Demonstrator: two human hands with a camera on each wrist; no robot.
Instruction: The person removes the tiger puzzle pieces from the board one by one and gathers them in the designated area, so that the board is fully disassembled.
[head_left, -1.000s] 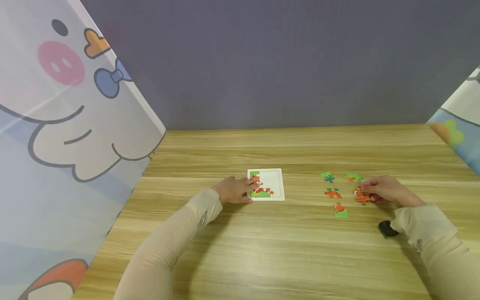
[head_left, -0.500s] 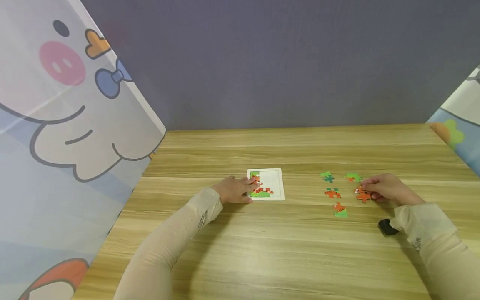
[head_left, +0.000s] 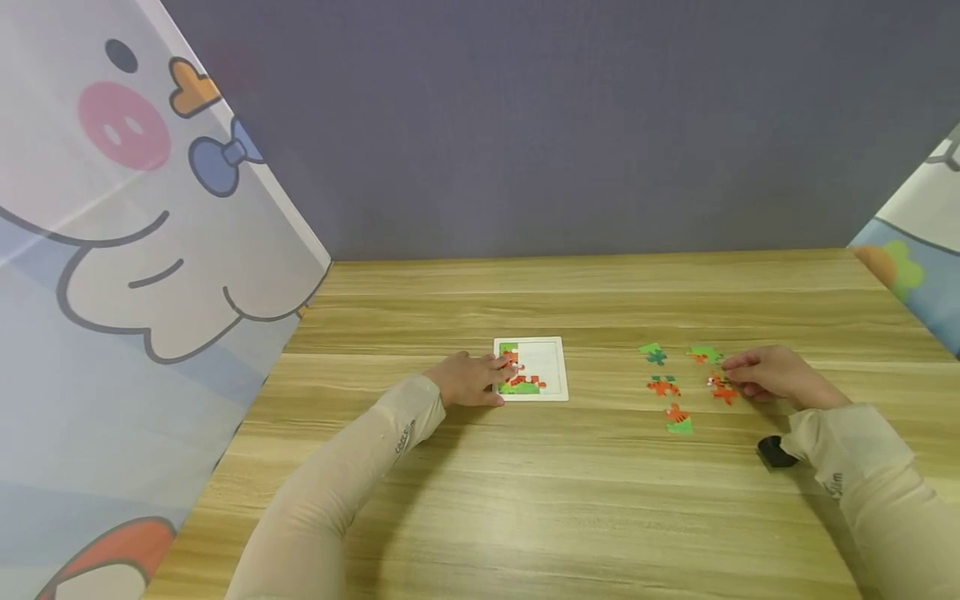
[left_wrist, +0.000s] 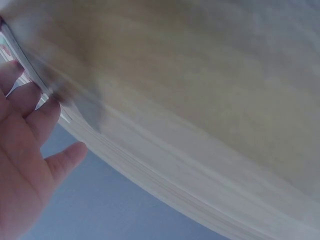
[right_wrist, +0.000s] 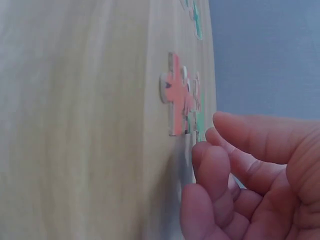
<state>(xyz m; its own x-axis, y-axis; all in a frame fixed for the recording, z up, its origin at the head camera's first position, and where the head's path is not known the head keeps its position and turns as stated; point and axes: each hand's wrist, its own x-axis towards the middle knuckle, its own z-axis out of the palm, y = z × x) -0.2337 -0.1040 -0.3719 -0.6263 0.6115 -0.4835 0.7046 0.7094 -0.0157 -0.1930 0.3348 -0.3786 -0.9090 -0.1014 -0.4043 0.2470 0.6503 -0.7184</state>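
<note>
My left hand lies with fingers spread over the left side of a white square puzzle tray. Orange and green puzzle pieces fill the tray's left column and part of its bottom row; the fingers partly cover them. My right hand hovers low on the right, fingertips beside orange tiger-patterned puzzle pieces. In the right wrist view its fingers are loosely curled with nothing between them, and an orange piece lies just beyond the fingertips. The left wrist view shows straight fingers at the tray's edge.
Left of the right hand lie several loose pieces: a green one, a green-and-orange one, a striped orange one and an orange-and-green one. A small black object sits by the right cuff. A grey wall stands behind the table.
The orange pieces by my right fingertips have shifted and turned slightly, and the right hand has lifted a little. My left hand stays on the tray.
</note>
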